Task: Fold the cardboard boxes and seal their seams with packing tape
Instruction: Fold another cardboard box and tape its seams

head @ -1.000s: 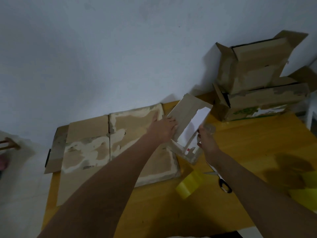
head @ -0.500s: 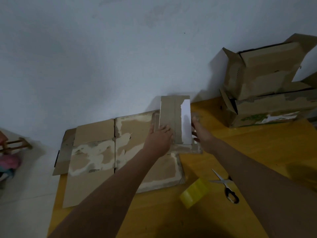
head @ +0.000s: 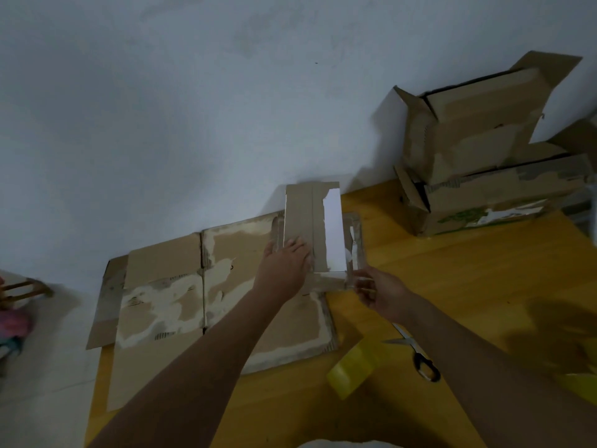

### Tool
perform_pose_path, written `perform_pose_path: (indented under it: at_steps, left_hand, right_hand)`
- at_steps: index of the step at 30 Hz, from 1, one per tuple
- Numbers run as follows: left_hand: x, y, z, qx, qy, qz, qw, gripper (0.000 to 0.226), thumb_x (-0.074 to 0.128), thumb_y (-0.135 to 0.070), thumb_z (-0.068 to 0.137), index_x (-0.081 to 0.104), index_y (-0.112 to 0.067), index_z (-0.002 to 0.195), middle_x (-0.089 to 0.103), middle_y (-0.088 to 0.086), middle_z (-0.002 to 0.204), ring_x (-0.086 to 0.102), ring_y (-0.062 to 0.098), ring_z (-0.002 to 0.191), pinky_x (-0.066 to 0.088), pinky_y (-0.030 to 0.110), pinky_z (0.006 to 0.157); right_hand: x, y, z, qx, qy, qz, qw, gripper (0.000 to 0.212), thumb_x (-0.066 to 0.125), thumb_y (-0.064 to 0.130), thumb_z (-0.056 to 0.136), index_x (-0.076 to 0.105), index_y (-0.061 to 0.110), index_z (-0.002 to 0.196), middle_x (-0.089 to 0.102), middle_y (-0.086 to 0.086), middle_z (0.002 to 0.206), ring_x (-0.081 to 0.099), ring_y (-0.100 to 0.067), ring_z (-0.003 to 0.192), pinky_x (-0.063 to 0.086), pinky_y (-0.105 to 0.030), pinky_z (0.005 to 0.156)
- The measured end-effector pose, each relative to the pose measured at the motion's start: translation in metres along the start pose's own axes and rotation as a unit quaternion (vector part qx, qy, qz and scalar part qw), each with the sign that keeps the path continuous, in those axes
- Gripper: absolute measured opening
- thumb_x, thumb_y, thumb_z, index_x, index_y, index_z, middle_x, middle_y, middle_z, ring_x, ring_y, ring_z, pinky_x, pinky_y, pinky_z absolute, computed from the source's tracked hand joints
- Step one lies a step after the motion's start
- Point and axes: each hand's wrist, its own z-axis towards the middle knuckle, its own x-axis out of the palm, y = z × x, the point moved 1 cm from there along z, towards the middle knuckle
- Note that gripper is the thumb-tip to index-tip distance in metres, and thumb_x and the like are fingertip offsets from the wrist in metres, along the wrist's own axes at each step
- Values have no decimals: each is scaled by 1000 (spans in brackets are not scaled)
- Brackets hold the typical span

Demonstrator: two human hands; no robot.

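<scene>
The small box (head: 315, 234) is being pressed upright on the table (head: 452, 270) by the flat left hand (head: 284, 266) while its corner is being pinched by the right hand (head: 379, 294), so it could be tipped over

Flattened cardboard (head: 168, 305) left on table (head: 468, 286), small box (head: 318, 234) at its right edge, stacked boxes (head: 484, 176) far right

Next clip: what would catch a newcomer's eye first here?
The small brown cardboard box with a white panel, mid-table near the wall, with the left hand pressing on it and the right hand at its near corner. Then the two stacked open cardboard boxes far right and the yellow tape roll near the scissors.
</scene>
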Motion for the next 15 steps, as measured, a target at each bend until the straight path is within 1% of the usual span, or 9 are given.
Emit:
perform_pose_path:
  at_steps: [2,4,6,7,8,10,12,14,15]
  left_hand:
    - [1,0,0,-4,-4,-4,1000,44,22,-32,108,38,-23,148,31,-2,159,24,14,148,11,48,121]
    - [0,-1,1,-7,-7,0,1000,44,22,-32,108,38,-23,148,32,-2,159,25,14,148,12,48,121]
    - [0,-1,1,-6,-6,5,1000,44,22,-32,108,37,-23,148,31,-2,159,26,14,148,14,48,121]
    - [0,-1,1,-5,-5,7,1000,44,22,-32,108,37,-23,148,31,-2,160,26,14,148,14,48,121]
    - [0,-1,1,-5,-4,9,1000,44,22,-32,108,38,-23,148,31,-2,160,26,15,148,14,48,121]
    - [0,-1,1,-5,-5,15,1000,44,21,-32,108,38,-23,147,31,-1,160,27,15,147,14,48,121]
    - [1,-1,1,-6,-10,15,1000,44,21,-32,108,39,-22,146,32,-1,159,28,15,147,14,49,121]
    - [3,-2,1,-8,-12,16,1000,43,21,-32,108,40,-23,145,33,-2,159,28,15,147,14,48,121]
    - [4,-2,2,-9,-12,18,1000,43,20,-32,108,39,-23,145,32,-2,159,28,15,147,13,48,121]
  right_hand:
    - [5,-9,-5,54,9,30,998,34,47,33,102,57,0,106,60,-15,84,58,-25,75,48,-32,63]
    - [12,-15,-8,79,29,91,992,37,47,36,101,56,1,105,64,-20,91,62,-29,80,53,-34,63]
    - [19,-15,-8,69,29,168,983,33,48,31,102,55,1,110,65,-18,86,62,-26,75,55,-30,55]
    - [21,-14,-7,59,20,196,979,28,49,27,102,55,1,110,64,-17,83,61,-24,72,54,-28,53]
    - [22,-13,-7,49,8,208,977,23,50,23,102,55,1,109,62,-15,82,59,-22,70,53,-26,55]
    - [23,-11,-6,35,-10,195,980,16,54,15,100,59,0,103,62,-12,80,57,-18,66,51,-24,60]
    - [23,-13,-5,26,-21,158,987,11,58,10,97,62,0,95,62,-9,77,57,-15,65,50,-21,60]
    - [24,-15,-4,9,-38,123,992,7,61,7,94,64,2,93,64,-8,78,59,-13,67,51,-19,55]
    - [24,-17,-5,-6,-50,108,993,5,62,6,93,65,3,96,65,-8,80,60,-12,67,51,-18,53]
